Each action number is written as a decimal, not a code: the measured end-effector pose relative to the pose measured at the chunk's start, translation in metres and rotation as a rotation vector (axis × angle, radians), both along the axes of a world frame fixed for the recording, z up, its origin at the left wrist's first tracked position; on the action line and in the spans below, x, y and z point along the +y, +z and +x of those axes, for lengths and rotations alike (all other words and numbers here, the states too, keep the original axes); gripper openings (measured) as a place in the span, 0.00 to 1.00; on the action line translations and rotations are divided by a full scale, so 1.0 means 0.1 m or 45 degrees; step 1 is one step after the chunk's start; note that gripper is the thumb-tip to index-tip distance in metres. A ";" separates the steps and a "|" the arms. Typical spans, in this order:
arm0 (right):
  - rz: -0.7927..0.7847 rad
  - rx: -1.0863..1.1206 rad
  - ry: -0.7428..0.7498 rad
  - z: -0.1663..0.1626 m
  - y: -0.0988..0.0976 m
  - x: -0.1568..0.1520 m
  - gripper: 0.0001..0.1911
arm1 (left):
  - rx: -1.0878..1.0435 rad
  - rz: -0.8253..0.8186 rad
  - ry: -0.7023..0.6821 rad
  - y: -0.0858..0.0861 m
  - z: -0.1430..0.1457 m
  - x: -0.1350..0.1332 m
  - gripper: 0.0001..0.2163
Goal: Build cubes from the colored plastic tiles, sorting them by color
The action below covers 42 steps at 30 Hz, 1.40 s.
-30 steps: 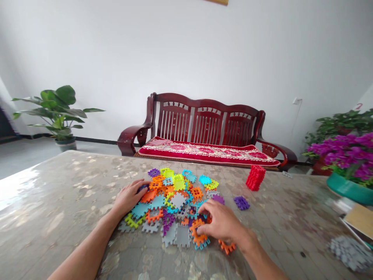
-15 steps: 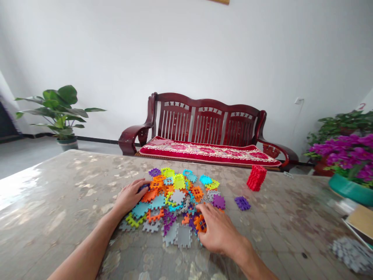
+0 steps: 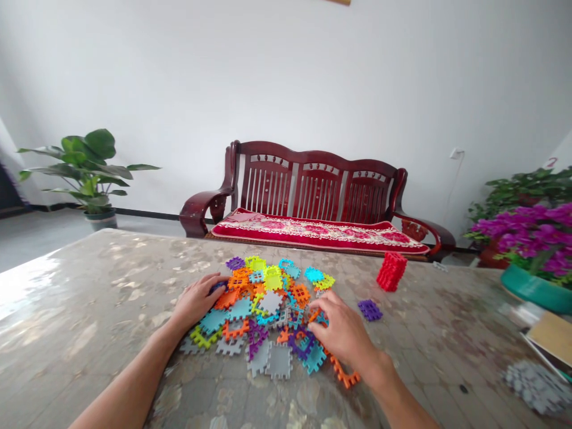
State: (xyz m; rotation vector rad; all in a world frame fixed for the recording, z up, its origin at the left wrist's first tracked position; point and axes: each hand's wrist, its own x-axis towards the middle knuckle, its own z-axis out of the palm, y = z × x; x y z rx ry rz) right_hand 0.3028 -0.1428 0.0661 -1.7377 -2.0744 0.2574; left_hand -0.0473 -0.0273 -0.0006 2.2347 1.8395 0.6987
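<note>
A heap of toothed interlocking plastic tiles (image 3: pixel 271 302) in orange, teal, yellow, grey and purple lies spread on the table. My left hand (image 3: pixel 196 301) rests against the heap's left edge, fingers curled round a dark purple tile (image 3: pixel 218 286) that shows between thumb and forefinger. At the right side of the heap, my right hand (image 3: pixel 342 328) pinches an orange tile (image 3: pixel 315 315), seen nearly edge-on and partly hidden by the fingers. Just below that hand lies an orange frame-shaped tile (image 3: pixel 345 374), with a teal tile (image 3: pixel 313 357) to its left.
A red tile stack (image 3: pixel 391 271) stands right of the heap, and purple tiles (image 3: pixel 370 310) lie nearer. Grey tiles (image 3: pixel 534 386) sit at the right, below a flower pot (image 3: pixel 534 290). Beyond the table (image 3: pixel 129 262) is a wooden bench (image 3: pixel 317 185).
My right hand has lifted slightly from the orange window tile area, now pinching an orange tile edge-on. The purple, teal and orange tiles beneath are uncovered. My left hand stays put.
</note>
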 end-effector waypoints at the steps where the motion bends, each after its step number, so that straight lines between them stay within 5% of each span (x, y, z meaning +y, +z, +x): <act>1: -0.046 0.004 0.040 -0.03 0.01 -0.03 0.13 | -0.001 -0.004 0.000 0.00 0.00 0.00 0.21; 6: 0.029 0.058 0.193 -0.17 -0.02 -0.09 0.20 | -0.028 0.013 -0.009 -0.03 -0.01 0.01 0.21; 9: 0.086 0.105 0.164 -0.18 -0.07 -0.07 0.22 | -0.025 0.009 0.000 -0.03 0.00 0.01 0.21; 14: 0.032 -0.038 0.081 -0.16 -0.04 -0.09 0.10 | -0.015 -0.008 -0.008 -0.02 0.01 0.00 0.21; 20: -0.097 -0.239 0.052 -0.21 -0.04 -0.16 0.21 | -0.002 -0.007 -0.019 -0.01 0.00 0.00 0.21; 29: -0.079 -0.276 0.056 -0.28 -0.15 -0.17 0.21 | -0.008 0.001 -0.017 -0.02 -0.01 0.01 0.21; 35: -0.177 -0.054 0.038 -0.11 -0.04 -0.10 0.24 | 0.015 0.012 -0.018 -0.05 -0.02 0.03 0.22; 42: -0.425 0.547 0.017 0.67 0.01 0.23 0.32 | 0.031 0.003 -0.024 -0.08 -0.03 0.06 0.22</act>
